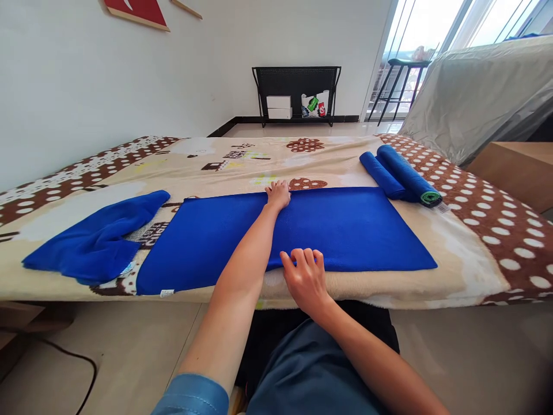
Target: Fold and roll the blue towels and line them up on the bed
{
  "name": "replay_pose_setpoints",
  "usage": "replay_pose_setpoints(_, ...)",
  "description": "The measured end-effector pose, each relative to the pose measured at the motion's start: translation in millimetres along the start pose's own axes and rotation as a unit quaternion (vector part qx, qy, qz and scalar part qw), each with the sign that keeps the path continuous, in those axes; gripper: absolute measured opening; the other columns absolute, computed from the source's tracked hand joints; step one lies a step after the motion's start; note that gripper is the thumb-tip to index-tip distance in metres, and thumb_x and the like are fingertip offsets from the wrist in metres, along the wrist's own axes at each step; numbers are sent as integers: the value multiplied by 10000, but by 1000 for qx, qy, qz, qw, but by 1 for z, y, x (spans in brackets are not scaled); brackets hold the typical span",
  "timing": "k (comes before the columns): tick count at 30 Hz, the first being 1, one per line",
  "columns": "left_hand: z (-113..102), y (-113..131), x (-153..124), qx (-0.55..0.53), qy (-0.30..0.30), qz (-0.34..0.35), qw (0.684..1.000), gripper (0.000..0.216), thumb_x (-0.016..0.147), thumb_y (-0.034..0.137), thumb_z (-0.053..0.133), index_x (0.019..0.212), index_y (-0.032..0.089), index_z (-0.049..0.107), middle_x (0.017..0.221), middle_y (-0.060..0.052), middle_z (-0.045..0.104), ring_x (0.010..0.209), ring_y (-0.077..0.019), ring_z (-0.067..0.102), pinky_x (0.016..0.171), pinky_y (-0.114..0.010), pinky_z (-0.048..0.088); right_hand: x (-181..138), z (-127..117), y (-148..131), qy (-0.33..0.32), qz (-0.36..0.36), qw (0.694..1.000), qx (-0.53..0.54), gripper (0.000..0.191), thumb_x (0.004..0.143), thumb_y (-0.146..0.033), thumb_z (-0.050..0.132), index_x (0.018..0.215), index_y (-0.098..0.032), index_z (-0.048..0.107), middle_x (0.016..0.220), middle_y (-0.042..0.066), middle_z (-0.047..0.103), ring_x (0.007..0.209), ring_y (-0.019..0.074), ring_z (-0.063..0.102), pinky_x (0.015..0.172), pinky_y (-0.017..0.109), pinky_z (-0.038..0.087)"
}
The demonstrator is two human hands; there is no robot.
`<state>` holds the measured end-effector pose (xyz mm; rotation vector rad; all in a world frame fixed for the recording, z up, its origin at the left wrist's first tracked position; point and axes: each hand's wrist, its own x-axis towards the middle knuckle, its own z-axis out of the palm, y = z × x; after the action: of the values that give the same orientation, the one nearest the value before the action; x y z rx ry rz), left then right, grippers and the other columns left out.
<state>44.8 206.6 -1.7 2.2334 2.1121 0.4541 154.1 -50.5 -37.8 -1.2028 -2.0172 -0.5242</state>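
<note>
A blue cloth [354, 230] lies spread on a patterned blanket [242, 164], its middle partly hidden by the left forearm [246, 256]. The left hand [279, 195] is half curled at the far edge, the right hand [305, 279] loosely curled at the near edge; whether either pinches fabric cannot be told. A crumpled cloth [95, 239] lies left, two rolls [404, 170] right, the label [167, 293] too small to read.

- Flat blue cloth [337, 230]: matt textile, fine nap, largely smooth.
- Crumpled blue cloth [95, 236]: similar matt textile, surface rumpled.
- Rolled blue cloths [406, 170]: matt, soft-looking textile.
- Blanket [242, 164]: plush fabric, matt, lightly creased.
- Floor [133, 346]: smooth tile, glossy.
- Black rack [298, 80]: metal in appearance, perforated panel.
- Cover sheet [484, 86]: thin, wrinkled, faint sheen.
- Brown box [514, 167]: apparently cardboard, matt.
- Wall [86, 86]: smooth, matt.
</note>
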Motion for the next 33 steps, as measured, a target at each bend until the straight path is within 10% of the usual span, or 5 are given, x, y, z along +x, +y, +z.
replay_pose_setpoints(19,-2,-10,2,-38,20,7,999,158,927,288,551,1017,265,679,1265,-111,601,1283,-325,421,1068,-544,295,-21,-9,-2,63,-20,995,72,151,916,-134,622,1042,-172,697,922,52,648,838,156,505,863,374,330)
replay_pose_setpoints(27,-29,-14,3,-170,57,-21,983,60,862,287,616,834,239,638,1108,-83,663,1247,-320,477,1057,-533,317,-7,-34,3,73,6,988,137,203,937,-117,583,1035,-221,728,715,0,568,703,118,461,753,329,321)
replay_pose_setpoints(33,-83,-39,13,-326,83,-83,938,145,878,318,522,776,215,530,800,-27,633,854,-206,621,754,-347,495,62,-88,46,119,17,961,250,198,940,-155,604,992,-251,770,652,-26,593,646,93,512,699,308,373)
